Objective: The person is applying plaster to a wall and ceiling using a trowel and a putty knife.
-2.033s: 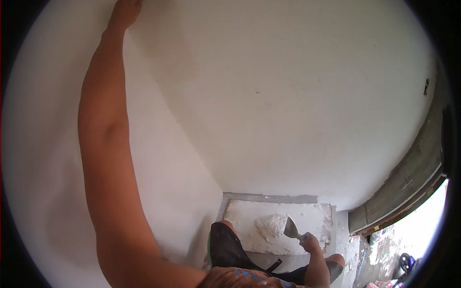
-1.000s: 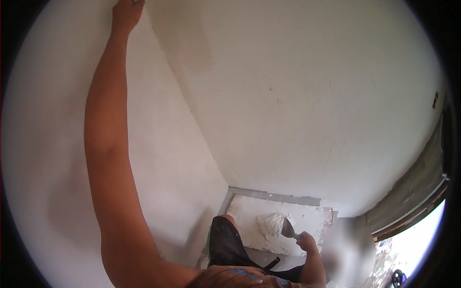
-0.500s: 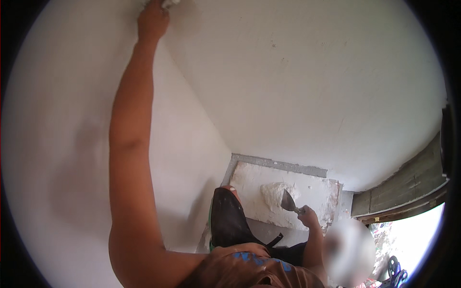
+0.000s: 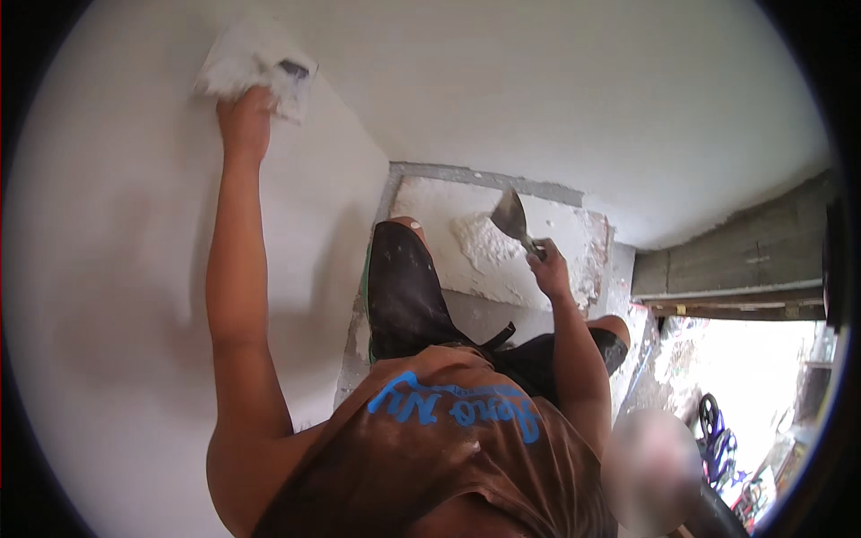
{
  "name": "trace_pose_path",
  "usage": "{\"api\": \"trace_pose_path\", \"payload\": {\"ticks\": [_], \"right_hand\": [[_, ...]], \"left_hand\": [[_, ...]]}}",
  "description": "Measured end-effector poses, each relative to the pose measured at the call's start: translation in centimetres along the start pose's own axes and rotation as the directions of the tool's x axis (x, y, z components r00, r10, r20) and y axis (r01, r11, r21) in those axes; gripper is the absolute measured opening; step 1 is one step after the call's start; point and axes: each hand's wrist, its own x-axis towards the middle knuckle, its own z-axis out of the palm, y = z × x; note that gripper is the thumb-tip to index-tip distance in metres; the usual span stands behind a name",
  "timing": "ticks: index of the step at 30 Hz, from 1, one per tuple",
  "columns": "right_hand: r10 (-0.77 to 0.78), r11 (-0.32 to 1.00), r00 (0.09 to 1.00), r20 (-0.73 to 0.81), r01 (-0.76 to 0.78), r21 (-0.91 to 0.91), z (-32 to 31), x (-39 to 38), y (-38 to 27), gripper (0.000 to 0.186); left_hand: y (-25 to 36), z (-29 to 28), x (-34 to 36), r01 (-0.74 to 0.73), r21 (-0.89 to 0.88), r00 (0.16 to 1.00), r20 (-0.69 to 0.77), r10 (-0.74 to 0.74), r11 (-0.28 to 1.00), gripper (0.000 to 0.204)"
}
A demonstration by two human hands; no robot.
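With its arm stretched up along the left wall, my left hand is closed on a flat plastering trowel. White plaster smears its plate, and my hand hides most of the handle. My right hand grips the handle of a small pointed trowel, blade up and tilted left. That blade is above a board coated in white. A soft heap of white plaster lies on the board, just left of the pointed trowel.
Pale walls meet in a corner beyond the board. A bare grey concrete strip runs along the right wall's base. My knee is beside the board's left end. At lower right is a bright opening with cluttered items and a blurred round shape.
My left hand and the plastering trowel have come lower in view, showing the trowel's plate. The pointed trowel has risen from beside the heap. The whole view has shifted.
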Motion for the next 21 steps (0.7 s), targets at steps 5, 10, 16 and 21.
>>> {"api": "trace_pose_path", "payload": {"ticks": [5,10,16,21], "right_hand": [[0.235,0.733,0.941,0.244,-0.337,0.591,3.3,-1.0,-2.4,0.021],[0.379,0.647,0.899,0.219,-0.427,0.631,10.4,-2.8,-0.4,0.023],[0.368,0.510,0.847,0.384,-0.529,0.678,13.4,-5.0,-3.0,0.030],[0.315,0.485,0.854,0.413,-0.519,0.704,13.7,-5.9,-4.8,0.033]], "left_hand": [[-6.8,-3.5,-9.0,0.443,-0.557,0.860,0.041,-0.509,0.702,0.048],[-9.6,-2.9,-16.4,0.509,-0.638,0.792,0.083,-0.605,0.578,0.046],[-11.6,-4.7,-19.7,0.537,-0.666,0.723,0.046,-0.689,0.519,0.038],[-13.4,-6.8,-20.6,0.545,-0.647,0.731,0.055,-0.680,0.533,0.050]]}}
